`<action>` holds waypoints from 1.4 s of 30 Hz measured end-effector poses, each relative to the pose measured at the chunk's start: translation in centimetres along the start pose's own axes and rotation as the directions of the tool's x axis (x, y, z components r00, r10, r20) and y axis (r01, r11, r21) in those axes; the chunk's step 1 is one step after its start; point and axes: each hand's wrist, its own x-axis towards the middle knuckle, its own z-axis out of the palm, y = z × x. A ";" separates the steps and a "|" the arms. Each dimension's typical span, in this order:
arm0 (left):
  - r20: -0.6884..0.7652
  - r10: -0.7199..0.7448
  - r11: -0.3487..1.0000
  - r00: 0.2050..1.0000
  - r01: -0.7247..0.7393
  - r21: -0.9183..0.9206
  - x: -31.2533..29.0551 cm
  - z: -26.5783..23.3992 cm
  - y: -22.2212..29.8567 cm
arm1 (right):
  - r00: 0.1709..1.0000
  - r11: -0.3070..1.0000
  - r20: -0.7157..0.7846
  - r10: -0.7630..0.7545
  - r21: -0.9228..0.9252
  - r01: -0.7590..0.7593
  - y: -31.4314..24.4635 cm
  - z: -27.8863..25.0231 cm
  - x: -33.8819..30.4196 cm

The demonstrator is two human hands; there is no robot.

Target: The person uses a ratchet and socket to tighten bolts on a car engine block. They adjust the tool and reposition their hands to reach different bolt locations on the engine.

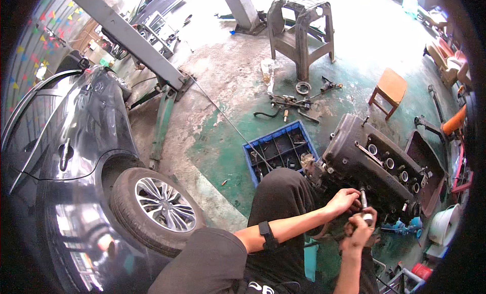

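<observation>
A dark, dirty engine [349,151] with a row of round ports along its side sits at right in front of my knees. My right hand [358,229] is closed around the head end of a ratchet wrench [368,219]. Its shiny extension bar [364,199] reaches up to the engine's lower side, where the far end is hard to make out. Just left of that bar is my left hand [344,202], its fingers bent together close to the metal. Whatever lies between those fingertips is hidden.
A blue divided crate [281,126] with small parts stands left of the engine. Beyond it are loose metal parts [288,104], a plastic stool [302,36] and a wooden stool [389,89]. A dark car [86,193] fills the left. A white bucket [445,225] is at right.
</observation>
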 end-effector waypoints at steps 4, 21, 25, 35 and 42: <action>-0.121 0.090 0.986 0.989 -0.071 0.151 -0.3 -0.2 0.2 | 0.783 0.627 0.526 -0.331 -0.498 0.599 0.9 0.6 -0.1; -0.090 0.098 0.976 0.991 -0.078 0.201 -2.2 0.1 3.0 | 0.871 0.663 0.481 -0.099 -0.621 0.418 -3.5 1.2 1.0; -0.049 -0.016 0.999 0.999 0.017 0.037 -2.7 -0.2 3.6 | 0.816 0.360 0.530 -0.231 -0.732 0.578 -5.3 -0.8 2.4; -0.030 -0.004 0.999 1.000 0.005 0.039 -2.4 -0.7 3.0 | 0.436 -0.134 0.829 -0.349 -0.505 0.853 -2.2 -2.7 1.8; -0.015 -0.027 1.000 1.000 0.027 0.005 -2.2 -0.5 3.3 | 0.336 -0.113 0.936 -0.102 -0.346 0.931 -7.2 -2.4 4.4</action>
